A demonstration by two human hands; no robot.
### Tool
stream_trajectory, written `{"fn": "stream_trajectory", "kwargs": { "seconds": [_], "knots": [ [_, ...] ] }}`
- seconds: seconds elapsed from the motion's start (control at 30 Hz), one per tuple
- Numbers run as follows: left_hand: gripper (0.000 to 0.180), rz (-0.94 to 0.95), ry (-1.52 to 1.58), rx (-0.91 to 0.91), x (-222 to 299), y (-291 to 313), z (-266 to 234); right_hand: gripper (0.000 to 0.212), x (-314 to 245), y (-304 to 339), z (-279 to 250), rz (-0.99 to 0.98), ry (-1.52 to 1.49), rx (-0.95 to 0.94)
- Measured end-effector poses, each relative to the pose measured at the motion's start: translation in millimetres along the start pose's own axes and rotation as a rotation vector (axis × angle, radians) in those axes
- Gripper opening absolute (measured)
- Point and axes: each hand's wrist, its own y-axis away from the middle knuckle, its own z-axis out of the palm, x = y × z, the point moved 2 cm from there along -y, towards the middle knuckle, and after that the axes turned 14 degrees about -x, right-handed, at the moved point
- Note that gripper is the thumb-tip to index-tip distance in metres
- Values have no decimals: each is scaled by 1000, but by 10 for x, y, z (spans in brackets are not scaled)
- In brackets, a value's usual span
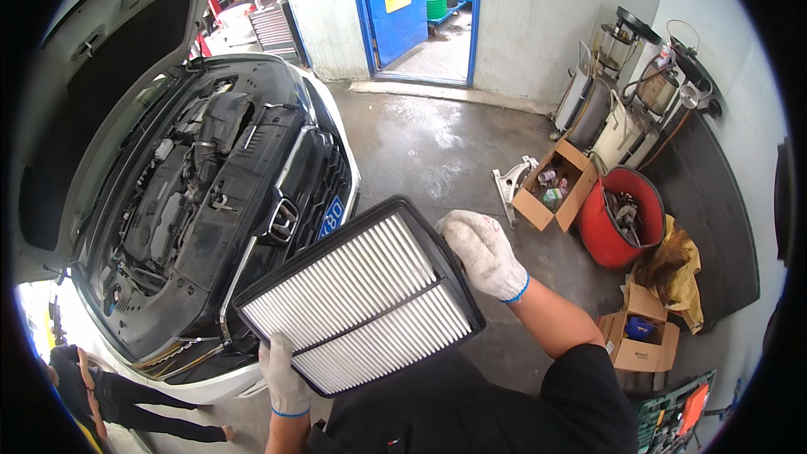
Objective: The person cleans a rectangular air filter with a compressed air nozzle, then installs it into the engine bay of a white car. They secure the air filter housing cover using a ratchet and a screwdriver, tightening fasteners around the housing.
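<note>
A rectangular engine air filter (pixel 357 303) with white pleats and a black frame is held up in front of me, tilted, its pleated face toward me. My left hand (pixel 284 374), in a white knit glove with a blue cuff, grips its lower left edge, thumb on the pleats. At the upper right edge, my right hand (pixel 483 254) in a matching glove closes on the black frame; the fingers behind it are hidden. To the left stands a white car with its hood (pixel 109 92) raised and its engine bay (pixel 189 176) exposed.
Along the right wall are a red bucket (pixel 595 240) of scrap, an open cardboard box (pixel 528 203), another box (pixel 656 357), and wheeled workshop equipment (pixel 639 109). A tool case (pixel 672 420) lies lower right. Another person (pixel 126 395) stands lower left. A blue door (pixel 391 17) is open ahead.
</note>
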Motion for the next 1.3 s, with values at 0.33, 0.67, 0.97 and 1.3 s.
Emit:
{"fn": "stream_trajectory", "kwargs": {
  "seconds": [0.33, 0.67, 0.97, 1.3],
  "knots": [
    [34, -42, 17, 27, -91, -56, 160, 29, -25, -75, -183, -52, 365, -109],
    [48, -135, 104, -112, -239, -680, -59, 24, 381, -424, 17, 225, -56, -10],
    [38, -252, 173, -113, -188, -1504, -668, 32, 1093, -1401, 240, 219, 46, 0],
    [46, -182, 68, -214, 111, -2764, -1323, 35, 1591, -2987, 735, 214, -185, 72]
  ]
}}
